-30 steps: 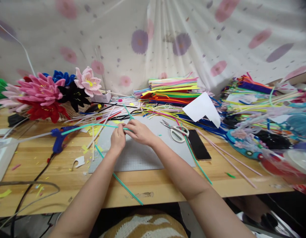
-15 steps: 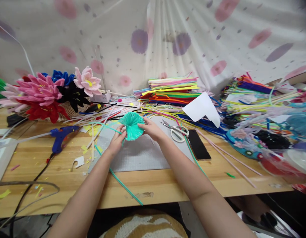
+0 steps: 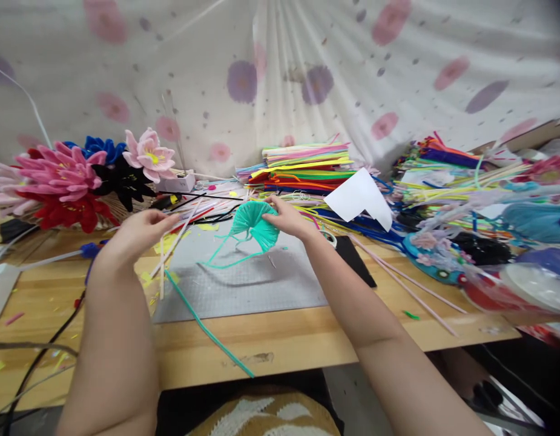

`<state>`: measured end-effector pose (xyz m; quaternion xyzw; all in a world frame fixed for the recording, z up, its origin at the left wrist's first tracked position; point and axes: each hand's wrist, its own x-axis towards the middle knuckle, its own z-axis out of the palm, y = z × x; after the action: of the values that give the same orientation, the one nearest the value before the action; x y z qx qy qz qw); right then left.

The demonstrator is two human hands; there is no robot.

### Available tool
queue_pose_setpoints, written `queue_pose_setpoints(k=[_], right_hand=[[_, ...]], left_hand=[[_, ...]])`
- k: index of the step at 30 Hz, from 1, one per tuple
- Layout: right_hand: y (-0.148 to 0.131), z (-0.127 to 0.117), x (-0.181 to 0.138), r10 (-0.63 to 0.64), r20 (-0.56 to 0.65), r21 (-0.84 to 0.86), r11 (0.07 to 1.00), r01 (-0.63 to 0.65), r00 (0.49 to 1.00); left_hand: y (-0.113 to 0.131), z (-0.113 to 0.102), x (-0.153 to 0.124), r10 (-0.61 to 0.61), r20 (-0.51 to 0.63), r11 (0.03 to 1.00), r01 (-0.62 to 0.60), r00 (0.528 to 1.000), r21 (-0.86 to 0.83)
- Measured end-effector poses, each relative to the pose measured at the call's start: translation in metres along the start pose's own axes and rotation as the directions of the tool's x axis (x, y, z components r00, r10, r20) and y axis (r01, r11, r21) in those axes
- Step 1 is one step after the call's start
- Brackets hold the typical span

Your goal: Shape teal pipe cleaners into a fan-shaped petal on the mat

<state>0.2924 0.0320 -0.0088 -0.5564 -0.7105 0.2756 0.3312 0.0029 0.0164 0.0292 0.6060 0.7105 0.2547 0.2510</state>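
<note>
My right hand (image 3: 289, 219) pinches a teal fan-shaped piece of pipe cleaners (image 3: 255, 224), held a little above the grey cutting mat (image 3: 243, 284). Loose teal strands hang from the fan down toward the mat. My left hand (image 3: 137, 233) is off to the left, palm partly up and fingers loosely stretched, over the pale sticks (image 3: 171, 245), holding nothing I can see. A long teal pipe cleaner (image 3: 207, 330) lies across the mat's left corner and the table's front edge.
Pipe-cleaner flowers (image 3: 75, 181) stand at the back left beside a blue glue gun (image 3: 91, 251). A stack of coloured pipe cleaners (image 3: 307, 166) and white paper (image 3: 359, 197) sit behind. A black phone (image 3: 355, 260) lies right of the mat. More craft clutter (image 3: 479, 206) fills the right.
The teal fan rose off the mat and moved back with my right hand. My left hand let go and swung out to the left. The view shifted slightly.
</note>
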Motion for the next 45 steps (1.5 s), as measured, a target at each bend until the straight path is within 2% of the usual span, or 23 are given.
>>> queue_pose_setpoints(k=[1, 2, 3, 5, 6, 9, 11, 13, 15, 19, 22, 26, 29, 31, 33, 34, 35, 38, 40, 42, 45], right_hand=[[-0.002, -0.002, 0.001, -0.017, 0.024, 0.019, 1.000, 0.016, 1.000], [-0.003, -0.002, 0.003, -0.037, 0.043, 0.052, 0.998, 0.034, 0.998], [-0.005, -0.002, 0.004, -0.053, 0.060, 0.098, 0.994, 0.047, 0.997], [-0.005, 0.000, 0.004, -0.055, 0.072, 0.208, 0.977, 0.039, 0.996], [-0.003, 0.001, 0.003, -0.041, 0.069, 0.258, 0.966, 0.022, 0.997], [0.006, 0.001, -0.004, -0.017, 0.085, 0.348, 0.937, -0.014, 0.996], [0.016, -0.001, -0.010, -0.035, 0.152, 0.380, 0.924, -0.026, 0.988], [0.025, -0.004, -0.015, -0.033, 0.194, 0.395, 0.918, -0.047, 0.980], [0.031, -0.005, -0.018, -0.020, 0.155, 0.368, 0.929, -0.038, 0.988], [0.038, -0.005, -0.016, -0.050, 0.050, 0.299, 0.954, 0.033, 0.997], [0.040, -0.007, -0.016, -0.087, 0.042, 0.359, 0.931, 0.066, 0.995], [0.039, -0.012, -0.021, -0.128, 0.114, 0.535, 0.844, 0.048, 0.985], [0.035, -0.015, -0.026, -0.156, 0.236, 0.691, 0.721, -0.053, 0.959], [0.031, -0.013, -0.028, -0.177, 0.295, 0.760, 0.639, -0.118, 0.939], [0.027, -0.010, -0.027, -0.194, 0.323, 0.786, 0.600, -0.148, 0.926], [0.026, -0.009, -0.027, -0.199, 0.328, 0.786, 0.599, -0.151, 0.923], [0.024, -0.007, -0.026, -0.198, 0.328, 0.780, 0.608, -0.146, 0.924], [0.020, -0.006, -0.023, -0.188, 0.308, 0.713, 0.695, -0.096, 0.933], [0.017, -0.008, -0.022, -0.188, 0.308, 0.634, 0.772, -0.054, 0.933], [0.012, -0.010, -0.021, -0.188, 0.331, 0.546, 0.837, -0.025, 0.925], [0.006, -0.014, -0.020, -0.190, 0.346, 0.433, 0.901, 0.023, 0.919]], left_hand=[[0.011, 0.007, 0.000, 0.079, -0.041, 0.997, -0.078, 0.996, 0.029], [0.023, 0.019, 0.000, 0.177, -0.034, 0.984, -0.177, 0.984, -0.008], [0.034, 0.033, 0.000, 0.274, 0.041, 0.958, -0.269, 0.961, -0.095], [0.051, 0.064, 0.000, 0.404, 0.215, 0.896, -0.337, 0.889, -0.288], [0.056, 0.078, 0.001, 0.434, 0.279, 0.877, -0.332, 0.857, -0.346], [0.058, 0.103, 0.004, 0.361, 0.330, 0.871, -0.190, 0.872, -0.453], [0.054, 0.107, 0.005, 0.324, 0.411, 0.857, -0.081, 0.852, -0.509], [0.050, 0.106, 0.004, 0.331, 0.512, 0.848, -0.012, 0.793, -0.530], [0.049, 0.106, 0.002, 0.352, 0.572, 0.849, 0.004, 0.741, -0.528], [0.050, 0.111, -0.002, 0.375, 0.584, 0.815, 0.043, 0.720, -0.577], [0.051, 0.113, -0.002, 0.386, 0.618, 0.774, 0.124, 0.685, -0.621], [0.054, 0.109, -0.004, 0.422, 0.672, 0.739, 0.198, 0.609, -0.644], [0.056, 0.103, -0.006, 0.459, 0.716, 0.726, 0.242, 0.526, -0.643], [0.058, 0.099, -0.008, 0.467, 0.733, 0.721, 0.267, 0.495, -0.640], [0.060, 0.095, -0.010, 0.463, 0.738, 0.719, 0.278, 0.492, -0.637], [0.061, 0.093, -0.012, 0.453, 0.734, 0.722, 0.274, 0.506, -0.635], [0.062, 0.091, -0.013, 0.436, 0.725, 0.728, 0.264, 0.534, -0.633], [0.064, 0.088, -0.016, 0.363, 0.657, 0.754, 0.206, 0.661, -0.624], [0.063, 0.087, -0.016, 0.320, 0.626, 0.771, 0.189, 0.711, -0.608], [0.061, 0.085, -0.016, 0.290, 0.637, 0.779, 0.210, 0.714, -0.591], [0.056, 0.084, -0.013, 0.263, 0.684, 0.774, 0.275, 0.681, -0.571]])
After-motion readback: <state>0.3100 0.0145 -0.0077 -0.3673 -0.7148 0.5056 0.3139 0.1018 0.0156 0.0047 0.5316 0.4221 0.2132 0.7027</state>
